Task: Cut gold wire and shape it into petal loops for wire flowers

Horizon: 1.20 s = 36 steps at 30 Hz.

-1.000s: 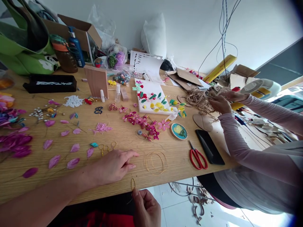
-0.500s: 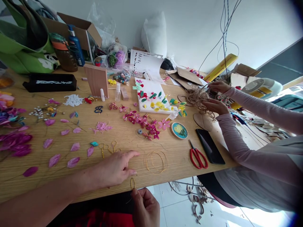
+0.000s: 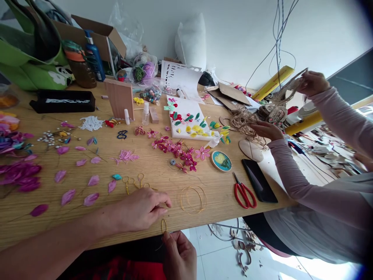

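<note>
My right hand (image 3: 180, 252) is closed at the table's front edge, pinching a small gold wire loop (image 3: 164, 225) that stands up from the thumb and fingertips. A thin strand trails below it. Just above and to the left, my left hand (image 3: 142, 208) rests low over the table, fingers bent, with a gap between index finger and thumb; nothing shows in it. Behind its knuckles lie several bent gold wire shapes (image 3: 136, 182). To its right is a coil of gold wire (image 3: 192, 200). Pink wrapped petals (image 3: 68, 197) are spread out on the left.
Red-handled scissors (image 3: 244, 194) and a black phone (image 3: 258, 181) lie to the right. Pink flowers (image 3: 177, 151) and an embroidered white canvas (image 3: 189, 120) sit mid-table. A co-worker's hands (image 3: 269, 130) handle tangled twine (image 3: 246, 120). A wooden block (image 3: 119, 99) stands farther back.
My left index finger has curled in and down toward the thumb. My right hand and the wire loop are nearly still. The co-worker's far hand has lifted to the right, drawing twine up.
</note>
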{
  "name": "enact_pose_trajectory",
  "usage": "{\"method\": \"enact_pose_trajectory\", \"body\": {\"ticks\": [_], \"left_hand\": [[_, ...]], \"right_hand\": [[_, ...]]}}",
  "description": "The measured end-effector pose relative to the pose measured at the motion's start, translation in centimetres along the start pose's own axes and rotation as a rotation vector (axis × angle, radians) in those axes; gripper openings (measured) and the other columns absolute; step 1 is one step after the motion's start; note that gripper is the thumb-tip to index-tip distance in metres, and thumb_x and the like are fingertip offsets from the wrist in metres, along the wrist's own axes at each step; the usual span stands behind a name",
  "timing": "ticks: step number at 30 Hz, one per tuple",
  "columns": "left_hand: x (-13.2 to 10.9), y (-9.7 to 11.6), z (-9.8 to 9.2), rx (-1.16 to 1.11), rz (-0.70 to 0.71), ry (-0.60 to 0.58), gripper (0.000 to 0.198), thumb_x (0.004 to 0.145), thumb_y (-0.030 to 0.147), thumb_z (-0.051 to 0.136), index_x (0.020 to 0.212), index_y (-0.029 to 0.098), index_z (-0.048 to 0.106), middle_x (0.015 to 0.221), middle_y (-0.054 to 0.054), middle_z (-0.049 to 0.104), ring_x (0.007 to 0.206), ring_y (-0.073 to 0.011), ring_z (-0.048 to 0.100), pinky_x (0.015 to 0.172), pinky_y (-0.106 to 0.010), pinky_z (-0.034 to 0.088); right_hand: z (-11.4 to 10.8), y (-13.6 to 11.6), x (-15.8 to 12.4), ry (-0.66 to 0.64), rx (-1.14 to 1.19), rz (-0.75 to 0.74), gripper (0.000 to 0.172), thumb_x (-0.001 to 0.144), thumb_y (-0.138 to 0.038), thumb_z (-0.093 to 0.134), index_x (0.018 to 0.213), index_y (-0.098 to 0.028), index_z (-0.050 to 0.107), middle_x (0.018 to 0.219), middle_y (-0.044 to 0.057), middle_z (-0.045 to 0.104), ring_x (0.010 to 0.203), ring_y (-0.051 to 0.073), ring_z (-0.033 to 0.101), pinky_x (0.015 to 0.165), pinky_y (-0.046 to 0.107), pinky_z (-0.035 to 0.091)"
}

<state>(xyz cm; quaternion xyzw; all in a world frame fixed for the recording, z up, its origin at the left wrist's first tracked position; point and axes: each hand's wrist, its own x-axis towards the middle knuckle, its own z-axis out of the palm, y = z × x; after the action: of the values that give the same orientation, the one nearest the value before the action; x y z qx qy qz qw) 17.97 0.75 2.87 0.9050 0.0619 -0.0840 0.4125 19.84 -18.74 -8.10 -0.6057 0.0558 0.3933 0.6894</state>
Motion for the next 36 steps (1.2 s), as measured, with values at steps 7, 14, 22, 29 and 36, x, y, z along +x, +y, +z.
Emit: {"method": "enact_pose_trajectory", "body": {"ticks": [7,14,22,29,36], "left_hand": [[-2.0,1.6,-0.3,0.280,0.165,0.084,0.033,0.084,0.005,0.045,0.104,0.022,0.065,0.096,-0.003,0.065,0.087,-0.0186,0.063,0.075,-0.030,0.051],[-3.6,-1.0,2.6,0.317,0.410,0.375,0.055,0.082,-0.003,0.040,0.135,0.013,0.042,0.110,-0.008,0.066,0.106,-0.0205,0.056,0.092,-0.034,0.051],[-3.8,-1.9,3.3,0.250,0.511,0.359,0.057,0.084,0.000,0.038,0.140,0.013,0.036,0.106,-0.010,0.067,0.109,-0.0198,0.055,0.091,-0.033,0.052],[-4.1,-1.7,3.6,0.359,0.585,0.358,0.037,0.091,0.010,0.041,0.125,0.014,0.054,0.106,-0.008,0.071,0.104,-0.0205,0.059,0.092,-0.034,0.051],[-4.1,-1.0,3.5,0.493,0.719,0.451,0.028,0.093,0.013,0.041,0.113,0.012,0.061,0.096,-0.009,0.073,0.091,-0.0180,0.063,0.087,-0.031,0.052]], "right_hand": [[0.0,0.0,0.1,-0.010,0.016,-0.022,0.044,0.065,-0.054,0.076,0.058,-0.015,0.059,0.052,0.000,0.055,0.050,0.009,0.042,0.051,0.022,0.035],[0.5,-0.7,-0.2,-0.011,0.032,-0.020,0.043,0.065,-0.053,0.076,0.058,-0.015,0.058,0.052,0.000,0.055,0.050,0.009,0.042,0.052,0.023,0.037],[0.3,-0.9,-0.2,-0.028,0.010,0.000,0.046,0.063,-0.056,0.076,0.057,-0.015,0.057,0.050,-0.001,0.052,0.047,0.008,0.040,0.050,0.022,0.037],[1.2,-1.6,-0.7,0.000,0.014,-0.021,0.044,0.066,-0.054,0.075,0.057,-0.014,0.057,0.052,0.001,0.057,0.048,0.008,0.043,0.051,0.022,0.038],[2.4,-2.0,-1.4,0.123,0.041,-0.042,0.044,0.062,-0.052,0.078,0.055,-0.016,0.055,0.049,0.000,0.057,0.046,0.010,0.047,0.048,0.022,0.039]]}}
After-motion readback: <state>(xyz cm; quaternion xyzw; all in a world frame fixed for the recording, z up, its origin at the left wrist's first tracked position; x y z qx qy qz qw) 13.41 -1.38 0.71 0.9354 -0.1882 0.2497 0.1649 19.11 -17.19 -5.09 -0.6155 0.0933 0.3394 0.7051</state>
